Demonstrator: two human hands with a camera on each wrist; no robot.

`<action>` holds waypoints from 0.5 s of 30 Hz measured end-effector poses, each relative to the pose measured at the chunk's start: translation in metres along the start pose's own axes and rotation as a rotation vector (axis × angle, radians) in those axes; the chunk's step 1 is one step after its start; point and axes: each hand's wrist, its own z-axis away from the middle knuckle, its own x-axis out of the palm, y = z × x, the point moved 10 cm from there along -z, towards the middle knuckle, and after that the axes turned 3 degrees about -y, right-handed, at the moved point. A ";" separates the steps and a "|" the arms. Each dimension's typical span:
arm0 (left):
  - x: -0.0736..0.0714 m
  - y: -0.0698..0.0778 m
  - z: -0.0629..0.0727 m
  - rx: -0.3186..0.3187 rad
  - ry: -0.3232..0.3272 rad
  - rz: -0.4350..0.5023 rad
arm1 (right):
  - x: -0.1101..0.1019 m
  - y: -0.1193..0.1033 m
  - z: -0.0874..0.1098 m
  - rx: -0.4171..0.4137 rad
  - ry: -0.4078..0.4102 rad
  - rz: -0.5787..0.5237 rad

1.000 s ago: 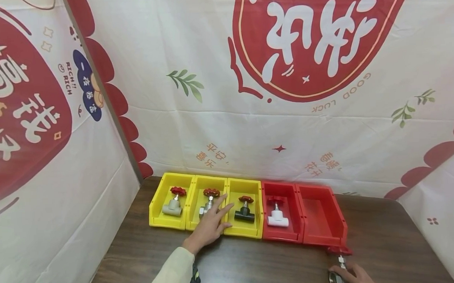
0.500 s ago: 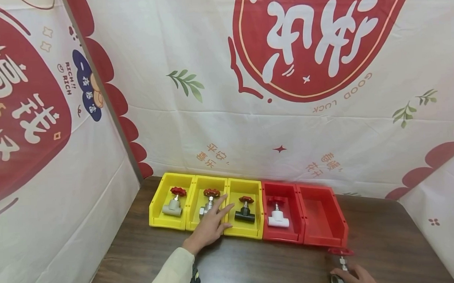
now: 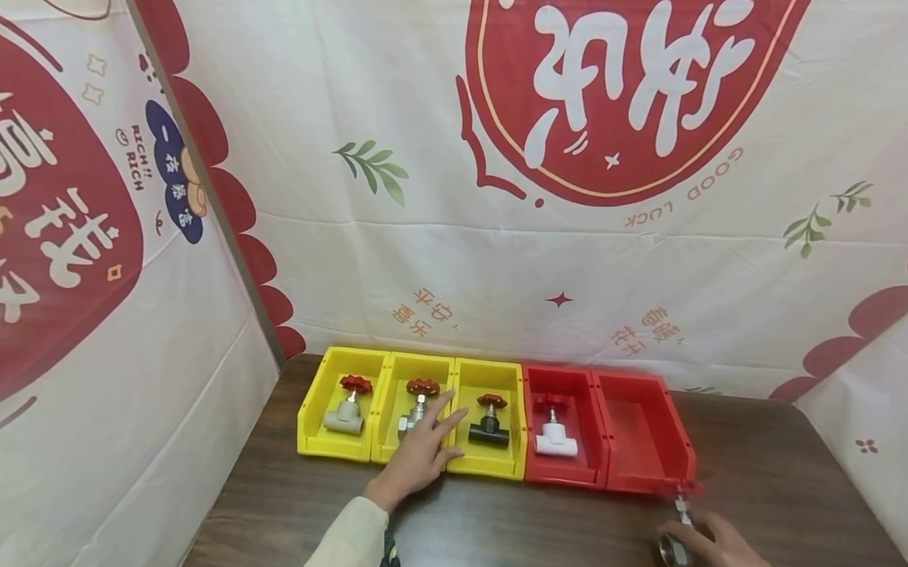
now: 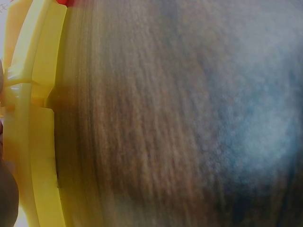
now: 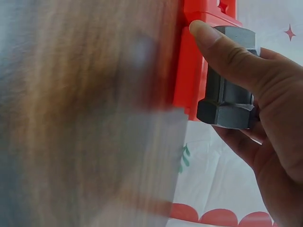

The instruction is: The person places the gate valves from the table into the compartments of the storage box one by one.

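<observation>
My right hand [image 3: 722,545] grips a metal gate valve [image 3: 672,551] with a red handwheel, just in front of the rightmost red bin [image 3: 685,451]. In the right wrist view, the thumb lies across the valve's hexagonal body [image 5: 229,92] and the other fingers are behind it. Spread fingers of my left hand [image 3: 418,460] reach over the front edges of the second yellow bin [image 3: 385,449] and third yellow bin [image 3: 498,465]. Inside the second bin lies a silver valve [image 3: 412,418], partly covered by that hand; a black valve [image 3: 489,431] lies in the third.
A grey valve [image 3: 344,417] sits in the leftmost yellow bin [image 3: 328,445], and a white valve [image 3: 555,438] in the left red bin [image 3: 566,473]. The bins stand in a row on the wooden table [image 3: 493,537], before a printed cloth [image 3: 423,259].
The right hand has brought the valve slightly forward, so its handwheel now overlaps the front edge of the rightmost red bin in the head view. My left hand stays put.
</observation>
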 end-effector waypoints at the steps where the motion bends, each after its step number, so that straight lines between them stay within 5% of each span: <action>1: 0.000 0.000 0.000 0.002 0.001 -0.004 | -0.003 -0.009 0.002 -0.077 0.039 0.084; 3: 0.000 0.001 0.000 0.005 0.005 -0.005 | -0.010 -0.027 0.008 -0.221 0.138 0.254; 5: -0.001 0.001 0.000 0.007 0.006 -0.013 | -0.015 -0.038 0.009 -0.276 0.195 0.316; 15: 0.001 -0.001 0.001 -0.011 -0.023 -0.005 | -0.020 -0.055 -0.003 -0.294 0.199 0.355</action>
